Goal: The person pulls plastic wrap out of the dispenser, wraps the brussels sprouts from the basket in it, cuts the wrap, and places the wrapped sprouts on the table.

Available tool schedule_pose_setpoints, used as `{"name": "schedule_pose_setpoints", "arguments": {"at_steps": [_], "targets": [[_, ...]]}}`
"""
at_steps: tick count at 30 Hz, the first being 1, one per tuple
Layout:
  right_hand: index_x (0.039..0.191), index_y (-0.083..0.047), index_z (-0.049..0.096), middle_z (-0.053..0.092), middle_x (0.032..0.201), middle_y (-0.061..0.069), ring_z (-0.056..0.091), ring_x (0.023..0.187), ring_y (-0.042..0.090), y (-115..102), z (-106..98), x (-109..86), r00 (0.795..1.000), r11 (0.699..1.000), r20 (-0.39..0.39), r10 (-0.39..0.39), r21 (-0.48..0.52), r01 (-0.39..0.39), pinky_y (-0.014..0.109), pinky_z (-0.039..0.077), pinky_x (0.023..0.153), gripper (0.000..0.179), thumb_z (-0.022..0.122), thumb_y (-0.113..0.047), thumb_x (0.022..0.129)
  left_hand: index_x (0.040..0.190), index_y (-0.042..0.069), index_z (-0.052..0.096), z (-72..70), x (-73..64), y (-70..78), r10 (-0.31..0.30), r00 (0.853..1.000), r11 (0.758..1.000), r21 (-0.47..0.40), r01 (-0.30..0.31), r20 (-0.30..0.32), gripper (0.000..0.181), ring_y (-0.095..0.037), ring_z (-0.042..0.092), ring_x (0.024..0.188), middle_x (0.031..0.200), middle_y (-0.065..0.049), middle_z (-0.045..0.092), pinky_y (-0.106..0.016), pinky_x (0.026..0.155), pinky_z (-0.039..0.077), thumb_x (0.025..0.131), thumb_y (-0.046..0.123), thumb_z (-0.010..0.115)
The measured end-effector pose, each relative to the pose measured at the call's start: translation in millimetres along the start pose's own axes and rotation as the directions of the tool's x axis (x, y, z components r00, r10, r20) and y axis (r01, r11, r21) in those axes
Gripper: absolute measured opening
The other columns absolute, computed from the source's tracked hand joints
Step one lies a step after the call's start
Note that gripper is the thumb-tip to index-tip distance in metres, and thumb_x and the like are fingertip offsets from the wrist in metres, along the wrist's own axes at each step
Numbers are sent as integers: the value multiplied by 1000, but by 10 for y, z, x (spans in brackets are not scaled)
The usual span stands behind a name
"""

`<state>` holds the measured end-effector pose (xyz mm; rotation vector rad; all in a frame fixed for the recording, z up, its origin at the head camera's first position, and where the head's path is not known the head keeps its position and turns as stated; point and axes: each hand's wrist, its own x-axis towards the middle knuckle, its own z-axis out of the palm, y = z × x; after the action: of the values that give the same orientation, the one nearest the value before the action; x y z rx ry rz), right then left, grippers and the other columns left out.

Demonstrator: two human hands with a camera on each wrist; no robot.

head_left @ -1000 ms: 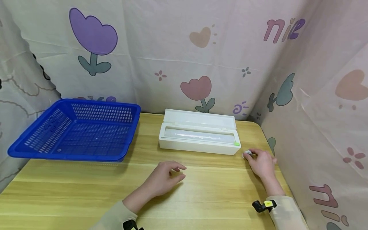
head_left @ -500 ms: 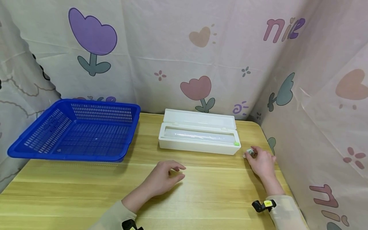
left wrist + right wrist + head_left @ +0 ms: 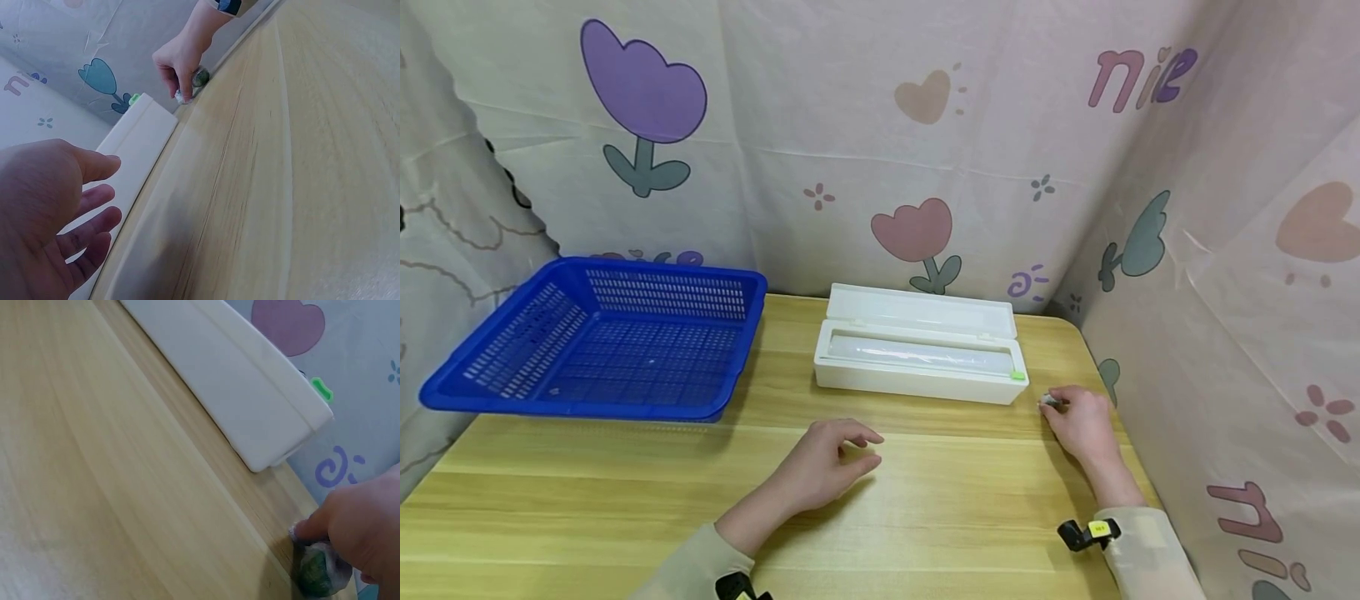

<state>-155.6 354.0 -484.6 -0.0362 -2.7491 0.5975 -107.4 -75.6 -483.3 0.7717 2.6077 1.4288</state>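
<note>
At the table's right side my right hand (image 3: 1084, 425) pinches a small bundle (image 3: 1049, 401) of clear plastic film with its thumb and fingers. Something green shows through the film (image 3: 315, 575) in the right wrist view; what it is I cannot tell. Most of the bundle is hidden by the hand in the head view. My left hand (image 3: 827, 467) hovers over the middle of the table, fingers loosely bent and apart, holding nothing. Behind the hands stands a white cling film dispenser (image 3: 917, 385), lid (image 3: 921, 308) up, with a film roll (image 3: 917, 353) inside and a green slider (image 3: 1017, 376).
A blue plastic basket (image 3: 741, 350) with slotted walls stands on the left of the wooden table (image 3: 970, 500). Printed curtains (image 3: 820, 100) close off the back and both sides. The right curtain hangs close to my right hand.
My right hand's fingers have shifted a little around the bundle, and less of it shows now. The left hand, dispenser and basket stay as they were.
</note>
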Motion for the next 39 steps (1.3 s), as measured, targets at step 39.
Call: {"name": "schedule_pose_setpoints", "arguments": {"at_steps": [39], "targets": [[110,5,75,73,107,23,71,101,43,25,118,-199,995,988,-101,0,156,16,57,58,86,22,83,2,89,117,15,80,-37,-13,40,0,1000,1000,-4,0,1,20,-15,69,107,117,14,74,-40,86,58,99,23,79]]}}
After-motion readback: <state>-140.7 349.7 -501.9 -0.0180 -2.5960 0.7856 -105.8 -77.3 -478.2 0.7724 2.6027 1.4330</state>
